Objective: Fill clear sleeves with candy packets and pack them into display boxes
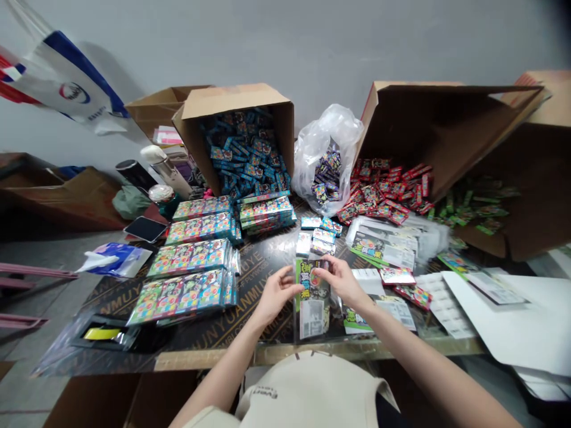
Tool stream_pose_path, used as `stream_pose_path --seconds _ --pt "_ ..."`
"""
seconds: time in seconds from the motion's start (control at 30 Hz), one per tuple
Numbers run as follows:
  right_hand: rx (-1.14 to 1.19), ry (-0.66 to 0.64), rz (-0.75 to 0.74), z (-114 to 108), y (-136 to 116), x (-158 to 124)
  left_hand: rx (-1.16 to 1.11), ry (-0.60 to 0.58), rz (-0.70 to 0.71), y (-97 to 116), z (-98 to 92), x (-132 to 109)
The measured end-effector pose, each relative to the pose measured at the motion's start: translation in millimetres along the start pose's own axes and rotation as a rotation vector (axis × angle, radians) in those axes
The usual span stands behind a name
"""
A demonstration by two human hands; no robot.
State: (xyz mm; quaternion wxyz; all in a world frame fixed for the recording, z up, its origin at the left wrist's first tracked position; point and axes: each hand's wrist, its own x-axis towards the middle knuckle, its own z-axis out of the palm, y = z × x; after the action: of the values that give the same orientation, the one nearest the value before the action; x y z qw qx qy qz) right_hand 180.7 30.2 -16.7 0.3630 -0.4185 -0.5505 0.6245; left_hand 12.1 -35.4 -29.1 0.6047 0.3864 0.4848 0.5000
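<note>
My left hand (276, 294) and right hand (341, 279) pinch one sleeved printed pack (312, 300); neat stacks (187, 279) are at nine o'clock, loose packs (245, 154) remain at twelve.

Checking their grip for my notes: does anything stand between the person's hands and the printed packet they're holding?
Nothing visible does: the left hand and right hand both touch the printed packet directly.
</note>
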Motion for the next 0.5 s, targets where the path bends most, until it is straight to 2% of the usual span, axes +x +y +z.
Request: stream_pose_path --seconds 0.1,0.23,0.3,0.4,0.5 --pt "0.136 0.006 0.009 6.1 -3.2 -4.4 -0.001 0.109 0.061 3.8 4.0 1.0" --pt "0.390 0.159 0.031 16.1 -10.6 -13.7 -0.049 0.145 0.098 1.0 14.6 -6.2" --pt "0.409 0.187 0.031 19.9 -15.3 -18.8 -0.114 0.171 0.042 0.1 18.3 -10.8" --pt "0.441 0.129 0.068 21.7 -21.0 -24.2 -0.242 0.201 -0.099 6.8 17.0 -11.4" --pt "0.434 0.075 0.077 17.5 -23.1 -25.3 -0.266 0.142 -0.211 22.0 10.5 -4.9"
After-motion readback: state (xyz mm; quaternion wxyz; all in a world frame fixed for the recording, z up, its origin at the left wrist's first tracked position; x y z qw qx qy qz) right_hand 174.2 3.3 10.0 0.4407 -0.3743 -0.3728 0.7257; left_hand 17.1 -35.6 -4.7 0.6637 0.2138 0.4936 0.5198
